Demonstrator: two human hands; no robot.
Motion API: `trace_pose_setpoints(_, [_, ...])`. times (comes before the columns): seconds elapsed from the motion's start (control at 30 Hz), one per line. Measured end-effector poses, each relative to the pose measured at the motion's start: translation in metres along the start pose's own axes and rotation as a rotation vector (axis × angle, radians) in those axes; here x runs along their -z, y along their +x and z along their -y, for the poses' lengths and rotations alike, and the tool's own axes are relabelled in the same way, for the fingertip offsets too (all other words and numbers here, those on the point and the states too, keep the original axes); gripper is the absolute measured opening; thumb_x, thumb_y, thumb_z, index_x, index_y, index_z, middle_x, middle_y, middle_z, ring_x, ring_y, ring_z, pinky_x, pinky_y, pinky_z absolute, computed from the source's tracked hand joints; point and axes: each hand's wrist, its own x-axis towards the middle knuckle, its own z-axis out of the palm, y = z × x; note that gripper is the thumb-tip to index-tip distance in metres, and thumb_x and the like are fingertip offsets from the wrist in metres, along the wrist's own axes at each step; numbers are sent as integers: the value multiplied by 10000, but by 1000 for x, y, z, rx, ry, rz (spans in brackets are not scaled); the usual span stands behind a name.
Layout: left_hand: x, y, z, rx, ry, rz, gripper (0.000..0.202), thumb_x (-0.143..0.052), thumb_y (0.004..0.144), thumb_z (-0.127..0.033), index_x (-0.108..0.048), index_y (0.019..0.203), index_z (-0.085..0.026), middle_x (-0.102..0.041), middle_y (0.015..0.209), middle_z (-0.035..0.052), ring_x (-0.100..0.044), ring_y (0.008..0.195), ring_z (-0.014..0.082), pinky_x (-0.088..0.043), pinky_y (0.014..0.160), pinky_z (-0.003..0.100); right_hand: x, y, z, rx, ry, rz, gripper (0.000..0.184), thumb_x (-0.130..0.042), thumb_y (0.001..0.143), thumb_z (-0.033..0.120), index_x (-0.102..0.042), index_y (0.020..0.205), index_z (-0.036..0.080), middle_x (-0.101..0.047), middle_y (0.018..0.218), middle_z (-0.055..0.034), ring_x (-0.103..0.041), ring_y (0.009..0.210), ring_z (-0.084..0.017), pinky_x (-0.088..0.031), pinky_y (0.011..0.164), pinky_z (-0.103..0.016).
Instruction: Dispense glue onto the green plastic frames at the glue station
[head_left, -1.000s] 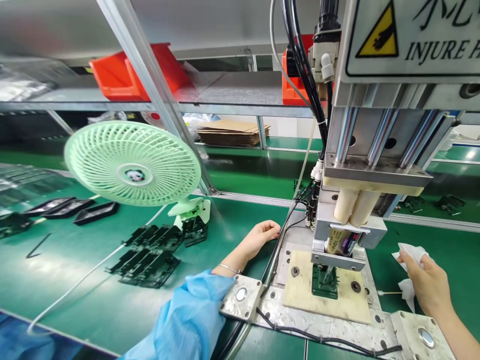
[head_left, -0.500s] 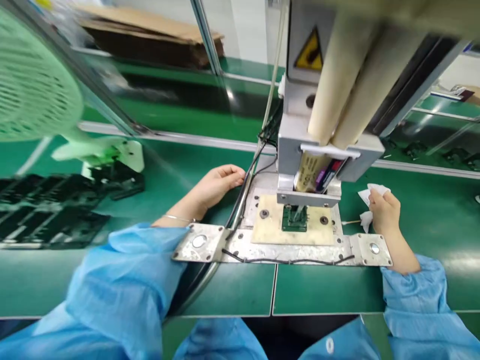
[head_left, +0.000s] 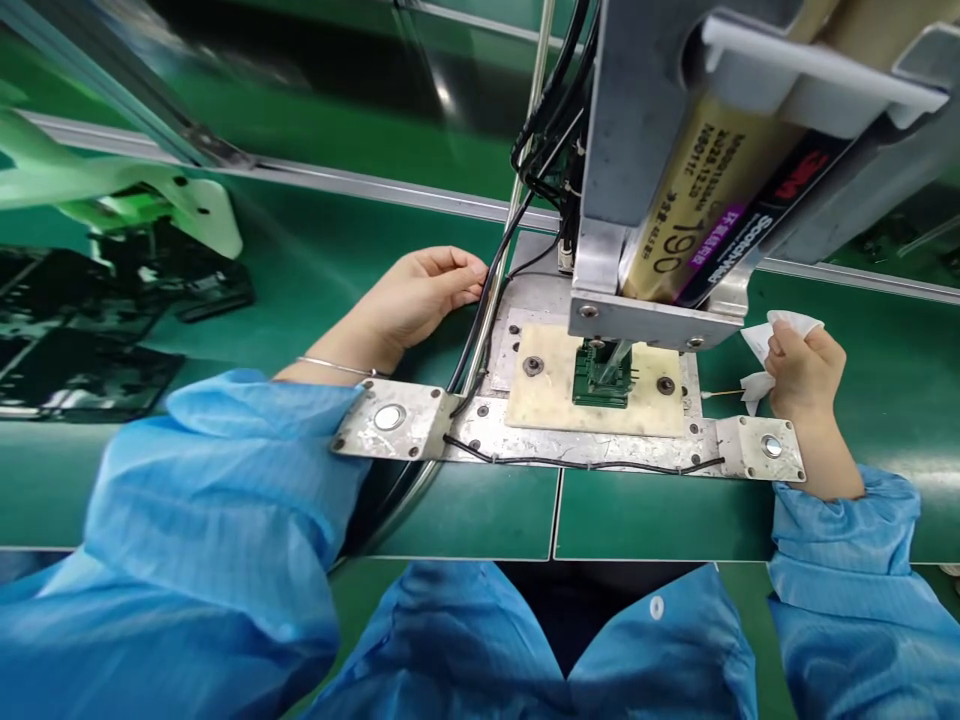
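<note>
My left hand (head_left: 420, 300) rests left of the black cables (head_left: 480, 330), its thumb and fingers drawn together. Whether anything is pinched between them is hidden. In my right hand (head_left: 810, 370), closed at the right of the machine, a crumpled white wipe (head_left: 757, 345) is gripped. A thin cotton swab (head_left: 724, 393) pokes out leftward beside the wipe's lower part; I cannot tell if the fingers hold it. Between the hands, a small green circuit board (head_left: 589, 388) sits on a cream fixture plate (head_left: 525, 405). A clear nozzle (head_left: 616, 362) points down at it from a two-part adhesive cartridge (head_left: 694, 220).
Round push buttons top the metal base's left bracket (head_left: 360, 440) and right bracket (head_left: 784, 465). Dark fixtures (head_left: 75, 370) lie in rows at the left, near a pale green fan stand (head_left: 217, 215). Metal rails (head_left: 322, 180) run behind.
The view has tipped downward and closer, so the bench sits higher in the picture. Both hands keep nearly the same places on the bench, the right still gripping the wipe.
</note>
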Motion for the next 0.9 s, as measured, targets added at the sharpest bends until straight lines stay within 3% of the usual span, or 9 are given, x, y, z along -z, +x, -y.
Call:
trace_pose_setpoints(0.4, [1,0,1,10,7,18,572,-966,555,-447,-603,844,-112,-588,863,42,-525,809,148,-419,818,255,3,0,5,28,119,-2,321,-703,573,222,-386,531,184,-288,457,65,-220,399,-38,-107,402,-226])
trace_pose_setpoints(0.9, [-1,0,-1,1,0,0,576,-992,487,-450,-626,781,-116,-568,799,32,-516,763,142,-433,739,225,1,-4,9,-9,75,-10,399,-768,538,299,-389,519,178,-278,464,67,-235,424,-48,-141,409,-213])
